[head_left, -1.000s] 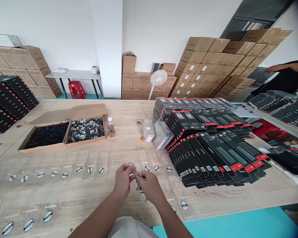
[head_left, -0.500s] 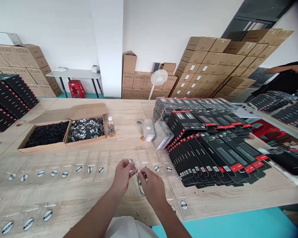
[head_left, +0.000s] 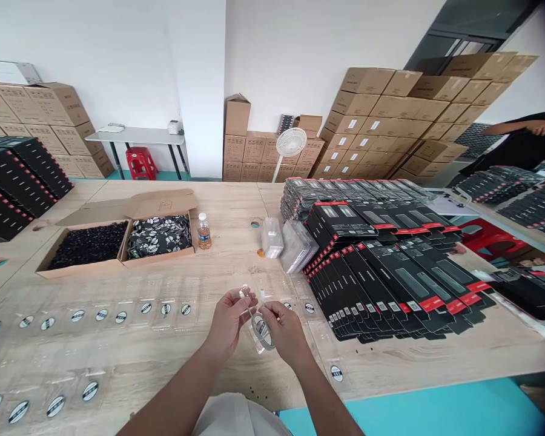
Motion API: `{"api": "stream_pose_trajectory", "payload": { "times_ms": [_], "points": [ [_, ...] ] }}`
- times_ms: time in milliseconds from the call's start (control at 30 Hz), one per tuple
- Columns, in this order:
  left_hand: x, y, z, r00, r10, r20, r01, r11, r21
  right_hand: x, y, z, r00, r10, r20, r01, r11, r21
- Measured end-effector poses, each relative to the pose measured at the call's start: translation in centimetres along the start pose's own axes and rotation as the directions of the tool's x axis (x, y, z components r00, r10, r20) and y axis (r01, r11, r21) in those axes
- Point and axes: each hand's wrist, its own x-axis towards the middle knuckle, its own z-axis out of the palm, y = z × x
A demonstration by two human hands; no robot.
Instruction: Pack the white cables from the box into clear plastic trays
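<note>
My left hand (head_left: pixel 227 321) and my right hand (head_left: pixel 287 332) meet just above the wooden table (head_left: pixel 163 363), both pinched on a coiled pale cable (head_left: pixel 260 324). The left fingers grip the plug end at the top. With its fingertips the right hand holds the coil's loops, and a second white plug sticks up between the hands. A clear plastic tray seems to sit behind the coil, but I cannot tell who holds it. Rows of clear plastic trays with round black-and-white stickers (head_left: pixel 118 317) lie on the table to the left of my hands.
Stacks of black-and-red retail boxes (head_left: pixel 381 272) fill the table's right side. An open carton (head_left: pixel 118 242) of black parts and printed bags, a small bottle (head_left: pixel 203 232) and clear tray stacks (head_left: pixel 284 241) stand farther back. Cardboard cartons line the walls. Another person's arm (head_left: pixel 522 128) shows at far right.
Both hands have lifted slightly and moved away from me with the cable. The coil now hangs as a round loop between the fingers, with a white plug sticking up.
</note>
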Motion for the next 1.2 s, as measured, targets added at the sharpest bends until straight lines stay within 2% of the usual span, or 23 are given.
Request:
{"api": "stream_pose_trajectory", "payload": {
  "times_ms": [133,300,433,533,733,967,1200],
  "points": [
    [0.0,0.2,0.0,1.000,0.025,0.007,-0.025,1.000,-0.005,-0.2,-0.3,0.0,0.998,0.023,0.058,-0.030,0.991,0.133],
    [-0.1,0.6,0.1,1.000,0.028,0.011,-0.028,0.999,0.017,-0.4,-0.4,-0.3,0.988,0.007,0.156,-0.031,0.988,0.151],
    [-0.3,0.2,0.1,1.000,0.019,0.000,-0.019,0.998,0.056,-0.1,0.0,-0.1,0.992,0.063,0.107,-0.083,0.977,0.196],
    [-0.5,-0.1,0.3,1.000,-0.001,-0.004,0.001,0.997,0.079,0.1,0.2,0.2,0.996,0.072,0.047,-0.078,0.987,0.139],
    [-0.6,-0.5,0.7,1.000,-0.022,-0.011,0.022,0.996,0.082,0.3,-0.2,0.1,0.997,0.071,0.008,-0.071,0.997,-0.026],
    [0.0,-1.4,1.1,0.994,0.019,-0.108,-0.011,0.997,0.071,0.2,-0.9,0.4,0.998,0.064,-0.005,-0.064,0.993,-0.100],
    [0.9,-0.9,0.1,0.988,0.021,-0.151,-0.031,0.998,-0.060,-1.8,-1.5,-0.8,0.997,-0.071,-0.033,0.060,0.964,-0.260]
  ]
}}
